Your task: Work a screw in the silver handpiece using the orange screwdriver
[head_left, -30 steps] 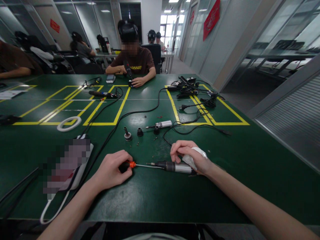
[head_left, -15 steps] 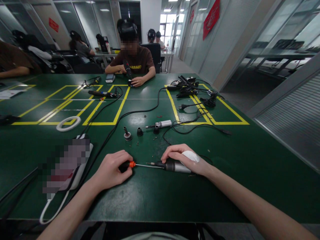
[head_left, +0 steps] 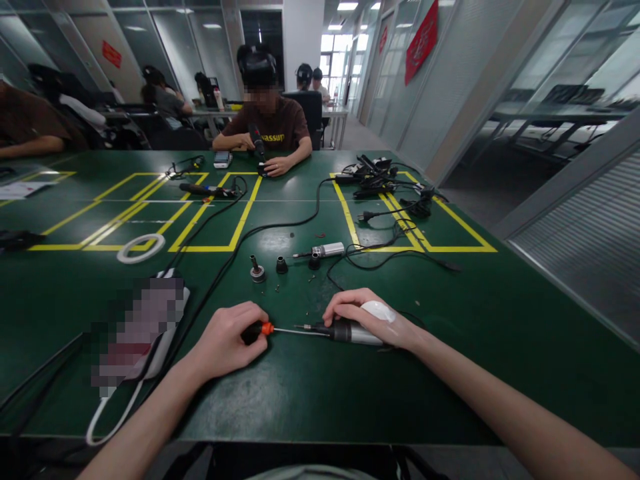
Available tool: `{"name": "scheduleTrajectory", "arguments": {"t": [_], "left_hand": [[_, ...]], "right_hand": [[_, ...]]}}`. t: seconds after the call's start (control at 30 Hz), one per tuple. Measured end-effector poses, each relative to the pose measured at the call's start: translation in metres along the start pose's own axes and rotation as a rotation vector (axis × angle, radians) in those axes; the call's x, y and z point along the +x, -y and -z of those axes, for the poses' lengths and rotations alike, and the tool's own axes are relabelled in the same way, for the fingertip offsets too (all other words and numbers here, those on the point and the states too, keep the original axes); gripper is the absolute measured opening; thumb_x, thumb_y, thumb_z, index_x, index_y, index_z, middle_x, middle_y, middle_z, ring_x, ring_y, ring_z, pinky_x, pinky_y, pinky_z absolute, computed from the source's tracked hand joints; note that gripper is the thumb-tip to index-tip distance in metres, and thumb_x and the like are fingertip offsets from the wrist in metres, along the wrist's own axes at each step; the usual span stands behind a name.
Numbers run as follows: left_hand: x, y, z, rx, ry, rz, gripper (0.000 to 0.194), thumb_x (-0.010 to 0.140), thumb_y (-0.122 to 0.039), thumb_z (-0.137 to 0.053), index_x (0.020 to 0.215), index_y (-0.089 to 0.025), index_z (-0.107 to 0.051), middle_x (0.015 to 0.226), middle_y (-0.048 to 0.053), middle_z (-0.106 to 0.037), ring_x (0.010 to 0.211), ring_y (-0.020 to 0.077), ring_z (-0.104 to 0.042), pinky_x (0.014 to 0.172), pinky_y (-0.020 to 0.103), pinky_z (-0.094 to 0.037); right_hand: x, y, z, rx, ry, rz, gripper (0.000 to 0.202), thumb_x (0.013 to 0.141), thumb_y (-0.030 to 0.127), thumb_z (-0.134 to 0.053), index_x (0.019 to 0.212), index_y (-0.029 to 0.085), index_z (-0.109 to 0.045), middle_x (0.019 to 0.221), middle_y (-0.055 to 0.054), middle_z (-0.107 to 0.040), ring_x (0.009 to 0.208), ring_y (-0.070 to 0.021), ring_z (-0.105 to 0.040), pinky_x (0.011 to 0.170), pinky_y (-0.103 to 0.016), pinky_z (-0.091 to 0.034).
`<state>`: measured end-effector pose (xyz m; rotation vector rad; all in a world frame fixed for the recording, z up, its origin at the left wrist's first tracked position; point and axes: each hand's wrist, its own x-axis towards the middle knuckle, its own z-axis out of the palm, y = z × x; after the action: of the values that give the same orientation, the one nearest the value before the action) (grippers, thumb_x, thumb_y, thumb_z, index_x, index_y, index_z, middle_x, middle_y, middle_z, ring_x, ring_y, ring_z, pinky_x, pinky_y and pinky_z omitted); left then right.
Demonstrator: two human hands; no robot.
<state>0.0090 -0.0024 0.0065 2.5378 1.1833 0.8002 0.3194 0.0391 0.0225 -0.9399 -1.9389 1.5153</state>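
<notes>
My left hand (head_left: pixel 235 339) is closed around the handle of a screwdriver (head_left: pixel 268 329) with an orange collar. Its thin shaft points right and its tip meets the dark front part of a silver and black cylindrical tool (head_left: pixel 356 332). Over that tool lies my right hand (head_left: pixel 367 315), fingers curled on its top and dark section, holding it against the green table. A white patch shows on the back of this hand. Beyond the hands are a metal shaft part with a round base (head_left: pixel 257 272), two small black cones, a second silver tool body (head_left: pixel 327 250) and several tiny screws.
Left of my hands lie a pixelated device (head_left: pixel 143 327) with a white cable and a white ring (head_left: pixel 141 248). Black cords cross the green table (head_left: pixel 400 407). At the back right is a heap of black tools and cables (head_left: pixel 373 177). Opposite sits a person (head_left: pixel 280 127) handling a tool.
Both hands keep their hold and nearly the same place. The whole view has shifted slightly right and down; the tools on the table have not visibly moved.
</notes>
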Motion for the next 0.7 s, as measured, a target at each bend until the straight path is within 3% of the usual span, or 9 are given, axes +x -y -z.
{"name": "scheduleTrajectory", "arguments": {"t": [0.13, 0.5, 0.7], "left_hand": [[0.000, 0.000, 0.000, 0.006, 0.001, 0.002, 0.009, 0.082, -0.014, -0.054, 0.083, -0.020, -0.061, 0.073, -0.001, -0.065, 0.063, 0.0137, -0.061, 0.061, 0.023, -0.044], [0.001, -0.001, 0.000, -0.002, -0.005, 0.007, 0.010, 0.081, -0.014, -0.054, 0.083, -0.021, -0.061, 0.074, -0.001, -0.066, 0.064, 0.0141, -0.062, 0.062, 0.023, -0.045], [0.000, -0.001, 0.000, 0.005, -0.007, 0.005, 0.010, 0.081, -0.014, -0.055, 0.084, -0.021, -0.061, 0.073, -0.001, -0.065, 0.063, 0.0138, -0.061, 0.061, 0.022, -0.044]], "right_hand": [[0.002, 0.003, -0.001, -0.012, 0.015, 0.000, 0.030, 0.096, 0.033, -0.057, 0.089, 0.014, -0.079, 0.096, -0.010, -0.081, 0.094, -0.0226, -0.074, 0.090, -0.032, -0.056], [0.017, 0.008, 0.003, -0.084, 0.212, 0.050, 0.033, 0.101, 0.038, -0.057, 0.101, 0.015, -0.081, 0.108, -0.010, -0.082, 0.102, -0.0236, -0.075, 0.096, -0.033, -0.055], [0.015, 0.006, 0.000, -0.096, 0.217, 0.076, 0.040, 0.102, 0.046, -0.057, 0.099, 0.015, -0.081, 0.106, -0.010, -0.081, 0.100, -0.0237, -0.074, 0.095, -0.033, -0.055]]}}
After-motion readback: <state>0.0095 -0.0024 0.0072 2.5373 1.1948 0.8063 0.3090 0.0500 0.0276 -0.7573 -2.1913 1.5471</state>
